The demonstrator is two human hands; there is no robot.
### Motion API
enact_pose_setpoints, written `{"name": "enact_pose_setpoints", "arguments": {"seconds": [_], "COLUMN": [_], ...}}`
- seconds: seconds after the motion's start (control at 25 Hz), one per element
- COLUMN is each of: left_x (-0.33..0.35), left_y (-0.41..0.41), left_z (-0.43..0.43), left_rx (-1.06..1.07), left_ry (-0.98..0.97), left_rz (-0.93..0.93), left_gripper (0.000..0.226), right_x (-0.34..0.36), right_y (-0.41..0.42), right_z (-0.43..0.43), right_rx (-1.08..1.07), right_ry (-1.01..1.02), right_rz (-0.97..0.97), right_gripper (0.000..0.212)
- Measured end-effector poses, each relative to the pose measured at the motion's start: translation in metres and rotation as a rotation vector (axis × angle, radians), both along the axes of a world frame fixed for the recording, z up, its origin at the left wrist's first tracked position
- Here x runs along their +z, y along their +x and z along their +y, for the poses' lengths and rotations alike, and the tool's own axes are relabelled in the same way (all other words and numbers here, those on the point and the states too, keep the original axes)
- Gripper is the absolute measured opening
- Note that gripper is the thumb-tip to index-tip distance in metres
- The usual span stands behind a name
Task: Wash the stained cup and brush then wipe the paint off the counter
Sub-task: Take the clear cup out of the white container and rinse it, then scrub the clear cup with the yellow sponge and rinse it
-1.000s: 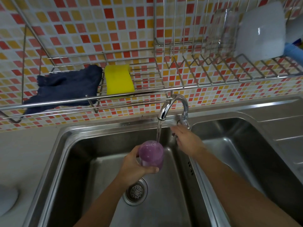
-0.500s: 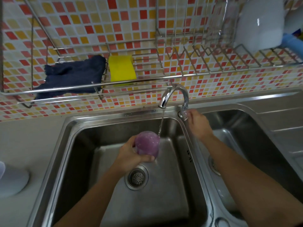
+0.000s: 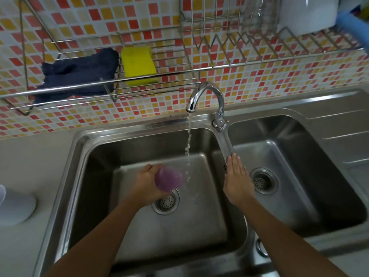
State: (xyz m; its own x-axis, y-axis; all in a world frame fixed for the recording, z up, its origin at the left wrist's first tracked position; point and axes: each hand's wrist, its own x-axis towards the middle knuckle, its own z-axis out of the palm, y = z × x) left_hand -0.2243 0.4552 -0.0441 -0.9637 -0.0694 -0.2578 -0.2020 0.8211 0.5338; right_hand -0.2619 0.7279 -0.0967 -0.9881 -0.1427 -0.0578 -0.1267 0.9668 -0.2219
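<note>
Left hand point(image 3: 146, 183) grips the purple cup point(image 3: 169, 179) tilted beside falling water point(image 3: 188, 144) for rinsing; right hand point(image 3: 237, 177) hovers flat, empty.

Under my left hand point(image 3: 146, 184) the brushed stainless-steel double sink point(image 3: 139, 232) looked dull and smooth, the curved chrome tap point(image 3: 207, 94) beyond my fingers mirror-glossy. Farther off, a soft dark-blue cloth point(image 3: 79, 73) and porous yellow sponge point(image 3: 138, 65) lay on shiny wire rack point(image 3: 219, 65).
</note>
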Motion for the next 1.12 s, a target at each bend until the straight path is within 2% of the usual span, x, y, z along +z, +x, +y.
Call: {"name": "enact_pose_setpoints", "arguments": {"seconds": [0.44, 0.6, 0.72, 0.88, 1.0, 1.04, 1.12], "left_x": [-0.004, 0.001, 0.003, 0.013, 0.028, 0.034, 0.046], "left_y": [-0.003, -0.007, -0.008, -0.003, -0.002, -0.003, -0.003], "left_z": [-0.006, -0.007, -0.008, -0.008, -0.014, -0.019, -0.031], "left_rx": [-0.169, -0.27, -0.377, -0.518, -0.464, -0.39, -0.175], "left_ry": [-0.447, -0.559, -0.608, -0.724, -0.639, -0.527, -0.179], "left_rz": [0.189, 0.279, 0.378, 0.528, 0.487, 0.446, 0.333], "left_gripper": [0.08, 0.084, 0.084, 0.086, 0.086, 0.084, 0.083], "right_x": [-0.004, -0.007, -0.009, -0.009, 0.003, 0.015, 0.048], "right_y": [0.005, 0.004, 0.003, 0.004, 0.009, 0.012, 0.017], "right_z": [0.0, 0.001, -0.002, 0.003, 0.004, -0.001, -0.018], "right_rx": [0.004, 0.028, 0.01, 0.03, 0.052, 0.019, -0.035], "right_ry": [0.045, 0.048, 0.038, 0.055, -0.026, -0.13, -0.402], "right_rz": [0.019, 0.037, 0.042, -0.032, -0.05, -0.013, 0.174], "right_gripper": [0.06, 0.079, 0.062, 0.061, 0.061, 0.06, 0.054]}}
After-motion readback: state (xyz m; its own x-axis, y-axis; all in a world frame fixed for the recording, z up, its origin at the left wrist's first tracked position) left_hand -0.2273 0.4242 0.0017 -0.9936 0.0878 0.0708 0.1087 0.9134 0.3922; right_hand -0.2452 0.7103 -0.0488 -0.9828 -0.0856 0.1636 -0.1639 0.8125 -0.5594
